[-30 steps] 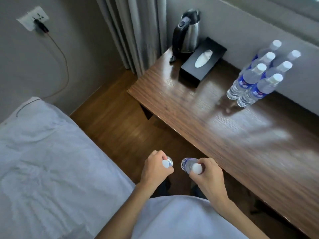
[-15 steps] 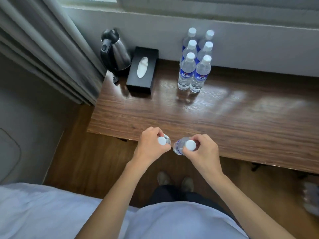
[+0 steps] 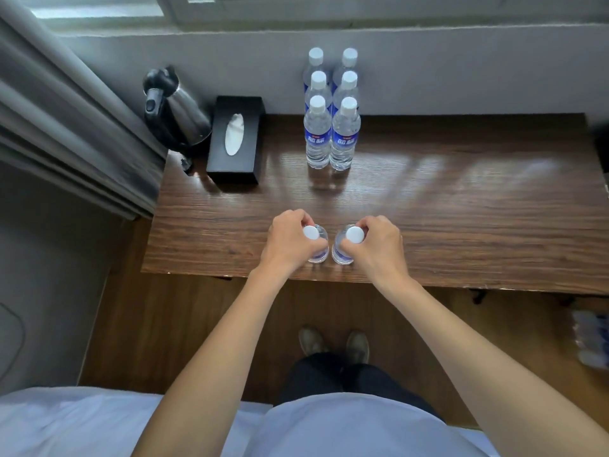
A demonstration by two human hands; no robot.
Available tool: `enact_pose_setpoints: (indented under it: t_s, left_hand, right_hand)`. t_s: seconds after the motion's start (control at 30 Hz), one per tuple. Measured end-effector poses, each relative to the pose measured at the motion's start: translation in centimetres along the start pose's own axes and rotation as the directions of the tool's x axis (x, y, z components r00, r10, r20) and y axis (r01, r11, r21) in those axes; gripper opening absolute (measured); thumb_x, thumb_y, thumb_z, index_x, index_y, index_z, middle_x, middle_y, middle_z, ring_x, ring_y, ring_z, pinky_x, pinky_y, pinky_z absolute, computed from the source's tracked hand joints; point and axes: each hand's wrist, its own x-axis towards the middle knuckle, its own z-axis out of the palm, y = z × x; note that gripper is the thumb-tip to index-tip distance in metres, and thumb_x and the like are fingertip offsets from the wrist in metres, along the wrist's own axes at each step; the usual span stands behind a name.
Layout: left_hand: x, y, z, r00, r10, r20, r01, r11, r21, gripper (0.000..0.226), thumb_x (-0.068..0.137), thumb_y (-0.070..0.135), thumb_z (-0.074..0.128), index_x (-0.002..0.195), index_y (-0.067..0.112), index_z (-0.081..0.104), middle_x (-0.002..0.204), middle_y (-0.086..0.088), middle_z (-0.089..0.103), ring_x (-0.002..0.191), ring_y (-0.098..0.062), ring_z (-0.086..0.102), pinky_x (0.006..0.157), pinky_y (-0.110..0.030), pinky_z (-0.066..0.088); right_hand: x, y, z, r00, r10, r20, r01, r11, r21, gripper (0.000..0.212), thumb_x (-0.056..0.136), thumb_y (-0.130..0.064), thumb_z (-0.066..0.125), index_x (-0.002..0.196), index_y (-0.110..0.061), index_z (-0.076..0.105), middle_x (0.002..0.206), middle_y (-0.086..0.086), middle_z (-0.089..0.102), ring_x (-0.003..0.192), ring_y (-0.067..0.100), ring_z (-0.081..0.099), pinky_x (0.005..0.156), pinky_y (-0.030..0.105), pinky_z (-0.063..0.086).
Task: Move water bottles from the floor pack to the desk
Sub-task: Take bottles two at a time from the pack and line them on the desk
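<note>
My left hand [image 3: 290, 240] grips a clear water bottle [image 3: 319, 250] by its neck, just under the white cap. My right hand [image 3: 375, 244] grips a second bottle [image 3: 341, 253] the same way. Both bottles are upright, side by side over the near part of the wooden desk [image 3: 461, 209]; I cannot tell whether their bases touch it. Several bottles [image 3: 331, 133] with blue labels stand in two rows at the back of the desk by the wall. The floor pack [image 3: 591, 338] lies blurred at the right edge, below the desk.
A black tissue box [image 3: 235, 140] and a steel kettle [image 3: 176, 112] stand at the desk's back left, beside a grey curtain [image 3: 66, 110]. A bed [image 3: 82, 423] lies behind me at the lower left. My shoes [image 3: 333, 341] are on the wooden floor.
I have turned to face the desk squarely. Both hands have carried their bottles forward from over the floor to above the desk's near edge.
</note>
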Motion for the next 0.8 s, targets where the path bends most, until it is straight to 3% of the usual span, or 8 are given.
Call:
enact_pose_setpoints:
  t_s: [0.17, 0.27, 0.43, 0.5, 0.6, 0.67, 0.73, 0.8]
  left_hand:
    - [0.0, 0.3, 0.7, 1.000, 0.016, -0.015, -0.017, 0.999, -0.036, 0.024, 0.066, 0.021, 0.078, 0.078, 0.021, 0.058, 0.085, 0.002, 0.057, 0.077, -0.013, 0.052, 0.056, -0.017, 0.031]
    - [-0.2, 0.0, 1.2, 0.996, 0.043, -0.082, -0.047, 0.997, -0.054, 0.024, 0.069, 0.023, 0.078, 0.085, 0.021, 0.060, 0.092, 0.002, 0.059, 0.082, -0.014, 0.056, 0.061, -0.017, 0.035]
    - [-0.4, -2.0, 3.2, 0.976, 0.128, -0.176, -0.142, 0.987, -0.071, 0.026, 0.078, 0.029, 0.074, 0.099, 0.023, 0.061, 0.104, 0.003, 0.055, 0.100, -0.016, 0.052, 0.083, -0.036, 0.050]
    - [-0.7, -2.8, 4.2, 0.973, 0.139, -0.182, -0.168, 0.974, -0.154, 0.038, 0.078, 0.027, 0.078, 0.112, 0.024, 0.059, 0.113, 0.003, 0.055, 0.107, -0.013, 0.053, 0.092, -0.034, 0.049]
    - [-1.3, -4.5, 6.0, 0.994, 0.049, -0.099, -0.077, 0.952, -0.298, 0.078, 0.074, 0.029, 0.085, 0.140, 0.025, 0.043, 0.139, 0.007, 0.047, 0.127, -0.006, 0.046, 0.103, -0.021, 0.041]
    - [-1.5, -6.1, 7.5, 0.998, -0.004, -0.067, -0.018, 0.943, -0.333, 0.099, 0.069, 0.034, 0.088, 0.149, 0.030, 0.029, 0.151, 0.011, 0.040, 0.138, -0.006, 0.040, 0.113, -0.031, 0.039]
    - [-1.6, -7.5, 8.9, 0.999, -0.027, -0.046, 0.009, 0.935, -0.353, 0.104, 0.069, 0.033, 0.088, 0.151, 0.032, 0.025, 0.151, 0.013, 0.042, 0.140, -0.008, 0.040, 0.114, -0.041, 0.040]
    - [-1.7, -8.3, 9.9, 0.997, -0.039, -0.062, 0.016, 0.943, -0.331, 0.096, 0.072, 0.029, 0.087, 0.149, 0.032, 0.029, 0.147, 0.013, 0.047, 0.136, -0.006, 0.044, 0.113, -0.041, 0.042]
  right_hand:
    - [0.4, 0.8, 0.4, 1.000, -0.027, -0.003, 0.027, 0.999, 0.031, 0.025, 0.076, -0.026, 0.073, 0.095, -0.013, 0.064, 0.095, 0.003, 0.056, 0.087, 0.018, 0.057, 0.069, 0.030, 0.047]
    - [0.6, 1.2, 0.7, 0.997, -0.077, 0.000, 0.077, 0.997, 0.029, 0.028, 0.081, -0.027, 0.072, 0.104, -0.015, 0.061, 0.100, 0.000, 0.053, 0.089, 0.017, 0.055, 0.070, 0.030, 0.046]
    - [1.2, 2.6, 0.9, 0.992, -0.127, -0.005, 0.127, 0.991, 0.031, 0.042, 0.081, -0.031, 0.073, 0.119, -0.024, 0.056, 0.109, -0.001, 0.046, 0.096, 0.015, 0.052, 0.075, 0.027, 0.041]
    - [1.5, 3.5, 1.3, 0.989, -0.150, 0.017, 0.148, 0.984, 0.099, 0.043, 0.079, -0.030, 0.076, 0.117, -0.026, 0.057, 0.110, -0.002, 0.048, 0.106, 0.016, 0.051, 0.082, 0.028, 0.043]
    - [1.9, 5.0, 1.9, 0.980, -0.195, 0.033, 0.184, 0.962, 0.199, 0.053, 0.074, -0.028, 0.078, 0.122, -0.025, 0.055, 0.116, -0.003, 0.051, 0.111, 0.015, 0.052, 0.093, 0.033, 0.047]
    - [2.0, 6.1, 2.3, 0.978, -0.206, 0.030, 0.193, 0.953, 0.234, 0.064, 0.072, -0.027, 0.081, 0.129, -0.025, 0.051, 0.121, -0.003, 0.050, 0.112, 0.012, 0.052, 0.096, 0.030, 0.047]
    - [2.0, 7.6, 3.1, 0.981, -0.185, 0.057, 0.167, 0.956, 0.241, 0.076, 0.071, -0.026, 0.082, 0.137, -0.023, 0.044, 0.129, -0.002, 0.048, 0.117, 0.009, 0.050, 0.099, 0.027, 0.044]
    - [1.9, 9.1, 4.1, 0.984, -0.159, 0.081, 0.136, 0.962, 0.236, 0.083, 0.072, -0.025, 0.082, 0.142, -0.020, 0.038, 0.137, 0.000, 0.043, 0.123, 0.012, 0.048, 0.102, 0.027, 0.042]
